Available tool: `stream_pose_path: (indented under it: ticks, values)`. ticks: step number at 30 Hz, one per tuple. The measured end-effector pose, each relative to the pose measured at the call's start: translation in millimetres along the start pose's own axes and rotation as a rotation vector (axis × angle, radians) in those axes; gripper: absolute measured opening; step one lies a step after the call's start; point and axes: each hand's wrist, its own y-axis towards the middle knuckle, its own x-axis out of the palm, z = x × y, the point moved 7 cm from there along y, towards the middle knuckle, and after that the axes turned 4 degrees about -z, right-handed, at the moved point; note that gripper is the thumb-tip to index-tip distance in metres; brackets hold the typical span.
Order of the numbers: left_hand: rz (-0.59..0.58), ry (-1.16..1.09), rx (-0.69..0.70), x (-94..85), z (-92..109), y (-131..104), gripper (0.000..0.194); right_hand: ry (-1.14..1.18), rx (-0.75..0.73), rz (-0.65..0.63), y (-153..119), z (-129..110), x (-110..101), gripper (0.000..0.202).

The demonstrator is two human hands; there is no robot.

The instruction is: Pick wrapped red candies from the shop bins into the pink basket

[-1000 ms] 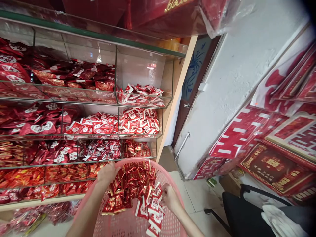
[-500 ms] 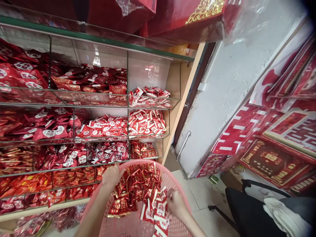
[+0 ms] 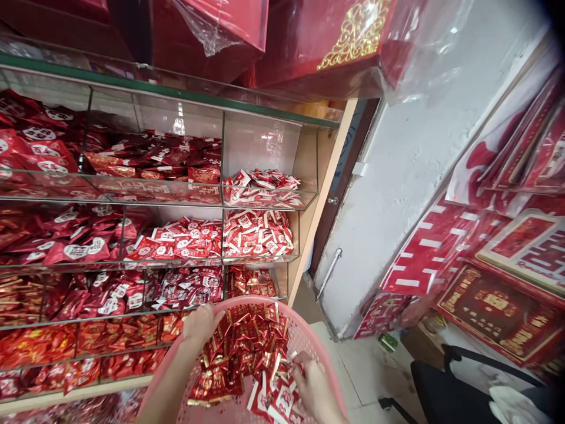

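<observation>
A pink plastic basket (image 3: 324, 344) at the bottom centre holds a heap of red and gold candy packets (image 3: 247, 341). Red and white packets (image 3: 282, 397) lie at its near right. My left hand (image 3: 203, 323) is closed over the basket's far left rim. Inside the basket, on the right, my right hand (image 3: 306, 374) has its fingers curled at the red and white packets; what they hold, if anything, is hidden.
Behind the basket stands a glass-fronted shelf (image 3: 304, 253) with compartments of red packets. Large red boxes (image 3: 318, 47) sit on top. A black chair (image 3: 459, 386) and red decorations (image 3: 430, 247) are on the right.
The view has tilted up slightly, so the shelf appears lower. My right hand has moved a little within the basket, and the red and white packets under it have shifted.
</observation>
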Motion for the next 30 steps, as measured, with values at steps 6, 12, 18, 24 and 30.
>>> stream_pose_path:
  ticks: [6, 12, 18, 24, 30]
  values:
    - [0.0, 0.006, -0.052, 7.8, 0, 0, 0.059, -0.069, -0.114, 0.0, 12, -4, -6, 0.017]
    - [0.039, 0.001, -0.073, 6.0, 1, 0, 0.06, 0.049, -0.218, -0.041, 25, -38, -28, 0.025]
    - [0.035, 0.052, -0.098, 11.9, 1, 3, 0.057, -0.002, -0.51, 0.16, 63, -142, -106, 0.024]
    - [0.045, 0.05, -0.101, 13.3, 2, 2, 0.057, -0.302, -0.657, 0.373, 103, -223, -130, 0.02]
    - [0.032, 0.041, -0.096, 13.9, 1, 2, 0.057, -0.625, -0.474, 0.357, 145, -247, -119, 0.019]
